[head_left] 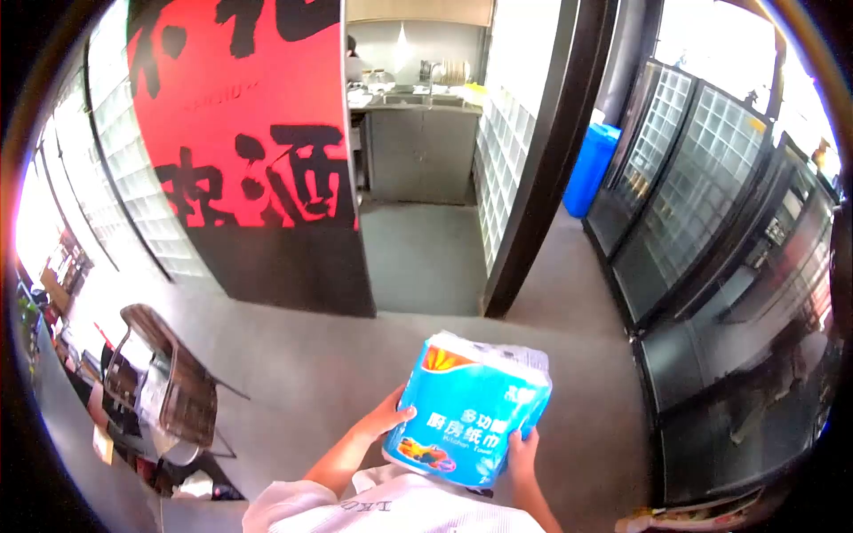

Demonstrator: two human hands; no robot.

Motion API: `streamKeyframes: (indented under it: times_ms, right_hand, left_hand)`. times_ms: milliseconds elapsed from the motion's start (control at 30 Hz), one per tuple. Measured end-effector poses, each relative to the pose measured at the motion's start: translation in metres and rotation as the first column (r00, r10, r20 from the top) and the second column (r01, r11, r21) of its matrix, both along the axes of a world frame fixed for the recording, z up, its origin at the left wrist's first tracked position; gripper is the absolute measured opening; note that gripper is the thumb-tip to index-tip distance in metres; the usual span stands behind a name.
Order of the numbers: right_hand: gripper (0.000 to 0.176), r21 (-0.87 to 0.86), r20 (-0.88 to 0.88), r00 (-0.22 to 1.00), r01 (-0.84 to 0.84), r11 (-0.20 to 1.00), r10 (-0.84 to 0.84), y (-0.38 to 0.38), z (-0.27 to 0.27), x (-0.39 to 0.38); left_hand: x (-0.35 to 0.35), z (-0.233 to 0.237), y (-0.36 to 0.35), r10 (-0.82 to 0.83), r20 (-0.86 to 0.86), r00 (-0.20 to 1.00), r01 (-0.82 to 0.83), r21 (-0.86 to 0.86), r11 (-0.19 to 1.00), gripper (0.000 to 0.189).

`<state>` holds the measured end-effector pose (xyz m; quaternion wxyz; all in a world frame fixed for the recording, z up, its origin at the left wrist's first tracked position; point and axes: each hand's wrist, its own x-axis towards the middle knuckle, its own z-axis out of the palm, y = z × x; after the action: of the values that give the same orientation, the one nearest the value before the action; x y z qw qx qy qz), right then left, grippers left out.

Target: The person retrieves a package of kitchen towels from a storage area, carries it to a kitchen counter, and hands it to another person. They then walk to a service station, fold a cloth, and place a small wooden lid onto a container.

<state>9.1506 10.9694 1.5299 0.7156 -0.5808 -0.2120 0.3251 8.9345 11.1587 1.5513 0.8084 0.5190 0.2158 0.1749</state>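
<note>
A blue plastic-wrapped pack of kitchen paper towels is held in front of my body, slightly tilted, with its printed label facing me. My left hand grips its left side, thumb on the front face. On the lower right side, my right hand is closed on the pack with the thumb over the edge. The fingers of both hands are partly hidden behind the wrapper.
Ahead, a doorway leads to a kitchen sink counter. Left of it stands a red and black panel. Dark glass-panelled doors line the right, near a blue bin. A brown chair stands at left beside a cluttered table.
</note>
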Motion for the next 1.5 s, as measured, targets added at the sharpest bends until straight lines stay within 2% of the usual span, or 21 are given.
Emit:
streamKeyframes:
  times_ms: [33,100,200,267,300,367,433,533,567,600,667,733,800,867,967,1067,1167,1267,1300,1433,1500]
  right_hand:
    - [0.047,0.091,-0.024,1.0,0.003,0.996,-0.001,0.022,0.0,0.015]
    - [0.055,-0.017,-0.207,0.973,0.099,0.995,-0.101,0.062,0.033,0.035]
    - [0.058,0.032,-0.213,0.972,0.11,0.993,-0.101,0.113,-0.008,0.099]
    - [0.059,0.118,-0.267,0.962,0.1,0.988,-0.065,0.157,0.023,0.126]
    - [0.061,0.376,-0.237,0.967,0.004,0.927,0.092,0.181,0.007,0.143]
    - [0.06,0.395,-0.359,0.93,0.078,0.915,0.076,0.24,0.024,0.163]
    - [0.053,0.258,-0.52,0.853,0.123,0.958,0.031,0.294,0.046,0.186]
    - [0.06,0.152,-0.388,0.921,0.031,0.988,0.031,0.385,0.026,0.243]
    - [0.069,0.223,-0.287,0.956,0.007,0.975,0.059,0.409,-0.019,0.267]
    - [0.067,0.221,-0.286,0.952,-0.042,0.974,0.106,0.442,-0.036,0.281]
    - [0.062,0.242,-0.258,0.945,-0.137,0.961,0.2,0.504,-0.015,0.285]
    - [0.069,0.243,-0.172,0.952,-0.208,0.947,0.253,0.569,-0.011,0.301]
    - [0.062,0.105,-0.248,0.955,-0.14,0.985,0.162,0.647,-0.012,0.306]
    - [0.046,0.156,-0.138,0.948,-0.265,0.951,0.287,0.706,0.026,0.304]
    - [0.034,0.198,-0.068,0.907,-0.397,0.896,0.416,0.811,0.042,0.311]
    - [0.043,0.182,-0.113,0.865,-0.465,0.866,0.488,0.918,0.048,0.317]
    - [0.063,0.102,-0.113,0.852,-0.501,0.859,0.511,1.003,0.063,0.324]
    - [0.083,0.19,-0.05,0.771,-0.617,0.764,0.635,1.09,0.077,0.351]
    - [0.097,0.134,-0.074,0.76,-0.634,0.762,0.646,1.111,0.081,0.361]
    - [0.102,0.097,-0.118,0.808,-0.569,0.817,0.577,1.187,0.071,0.396]
    - [0.102,0.122,-0.139,0.816,-0.548,0.828,0.561,1.245,0.057,0.412]
  left_hand:
    - [0.023,0.012,0.03,-0.005,-0.056,0.998,0.007,0.047,0.999,0.091]
    - [0.071,0.028,0.082,-0.001,-0.15,0.989,0.021,0.13,0.991,0.087]
    - [0.141,0.009,0.161,-0.088,-0.221,0.971,0.112,0.098,0.989,0.082]
    - [0.189,0.018,0.2,-0.087,-0.216,0.972,0.108,0.087,0.99,0.078]
    - [0.207,0.017,0.222,-0.09,-0.212,0.973,0.117,0.118,0.986,0.074]
    - [0.238,0.034,0.268,-0.089,-0.189,0.978,0.122,0.167,0.978,0.068]
    - [0.256,0.039,0.313,-0.094,-0.124,0.988,0.117,0.2,0.973,0.065]
    - [0.287,0.021,0.392,0.025,-0.144,0.989,0.012,0.253,0.967,0.064]
    - [0.293,0.005,0.421,0.079,-0.186,0.979,-0.039,0.207,0.978,0.063]
    - [0.298,0.027,0.441,0.154,-0.175,0.972,-0.127,0.16,0.979,0.062]
    - [0.284,0.046,0.478,0.314,-0.109,0.943,-0.279,0.259,0.925,0.06]
    - [0.281,0.057,0.519,0.387,-0.087,0.918,-0.367,0.179,0.913,0.064]
    - [0.277,0.062,0.564,0.464,-0.016,0.886,-0.456,0.154,0.876,0.074]
    - [0.262,0.067,0.593,0.561,0.015,0.828,-0.554,0.18,0.813,0.085]
    - [0.264,0.05,0.666,0.646,0.073,0.76,-0.643,0.231,0.73,0.097]
    - [0.271,0.037,0.76,0.701,0.094,0.707,-0.703,0.208,0.68,0.101]
    - [0.278,0.042,0.847,0.717,0.055,0.695,-0.717,0.131,0.684,0.102]
    - [0.295,0.046,0.939,0.696,0.008,0.718,-0.688,0.159,0.708,0.1]
    - [0.303,0.042,0.968,0.699,0.035,0.715,-0.692,0.176,0.7,0.095]
    - [0.34,0.05,1.061,0.651,-0.046,0.758,-0.641,0.131,0.756,0.089]
    - [0.359,0.05,1.118,0.65,-0.099,0.754,-0.628,0.184,0.756,0.088]
